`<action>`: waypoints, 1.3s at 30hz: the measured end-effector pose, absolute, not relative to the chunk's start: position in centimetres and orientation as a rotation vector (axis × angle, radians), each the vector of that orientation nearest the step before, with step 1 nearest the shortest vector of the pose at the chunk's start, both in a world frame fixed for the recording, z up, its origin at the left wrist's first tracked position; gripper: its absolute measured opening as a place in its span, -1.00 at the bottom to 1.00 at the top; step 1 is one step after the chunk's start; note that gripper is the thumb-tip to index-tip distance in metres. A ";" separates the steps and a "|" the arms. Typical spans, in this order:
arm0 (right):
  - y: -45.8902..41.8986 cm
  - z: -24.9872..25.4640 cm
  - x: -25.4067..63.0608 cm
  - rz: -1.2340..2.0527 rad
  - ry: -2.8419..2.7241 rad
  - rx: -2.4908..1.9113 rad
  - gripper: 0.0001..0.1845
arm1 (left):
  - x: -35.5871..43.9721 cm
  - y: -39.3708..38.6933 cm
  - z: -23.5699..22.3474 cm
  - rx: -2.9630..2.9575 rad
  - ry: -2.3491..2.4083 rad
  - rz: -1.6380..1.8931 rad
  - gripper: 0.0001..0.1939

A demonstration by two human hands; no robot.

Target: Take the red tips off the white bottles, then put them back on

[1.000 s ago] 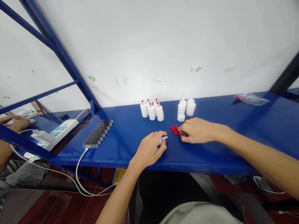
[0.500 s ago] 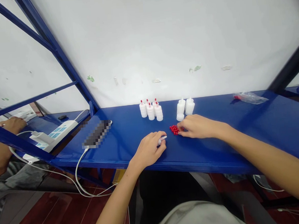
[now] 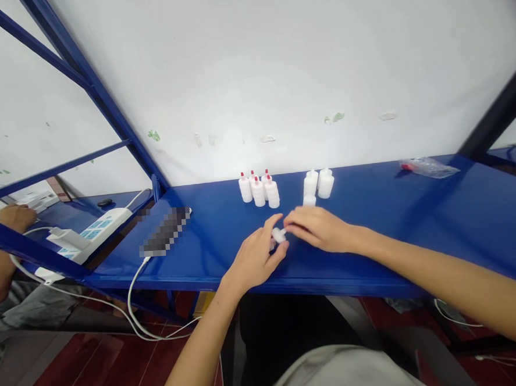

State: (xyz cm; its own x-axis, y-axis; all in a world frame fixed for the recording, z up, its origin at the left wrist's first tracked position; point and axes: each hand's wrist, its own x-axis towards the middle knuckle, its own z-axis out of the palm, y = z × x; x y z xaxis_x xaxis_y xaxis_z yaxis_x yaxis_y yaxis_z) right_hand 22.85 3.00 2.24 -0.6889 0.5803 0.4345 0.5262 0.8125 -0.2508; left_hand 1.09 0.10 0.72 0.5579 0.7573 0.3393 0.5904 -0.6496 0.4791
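You get bright, soft light over the white wall (image 3: 276,69) and blue tabletop (image 3: 371,192), with faint darker streaks across the tabletop at right. The white bottles (image 3: 258,194) near centre wash out almost featureless. Below, your floor (image 3: 76,367) sinks into dimness. Wide-angle stretch slants your blue posts (image 3: 104,103); the upper-right corner darkens. Pixelation masks a dark device (image 3: 166,232) at left.

A pale greyish top (image 3: 339,374) (forearms (image 3: 197,342) bare) is worn with black legwear (image 3: 287,325).
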 end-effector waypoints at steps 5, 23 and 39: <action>5.3 3.6 25.7 -0.266 -1.998 -1.170 -0.61 | 1.1 0.1 0.7 2.464 1.219 0.728 -0.54; 8.6 3.7 27.3 -0.303 -2.058 -1.773 -0.35 | 1.0 0.3 0.5 2.451 1.169 0.718 -0.87; 1.7 2.2 22.1 -0.071 -2.565 -0.757 -0.82 | 1.2 0.6 -0.2 2.565 1.077 0.757 -0.86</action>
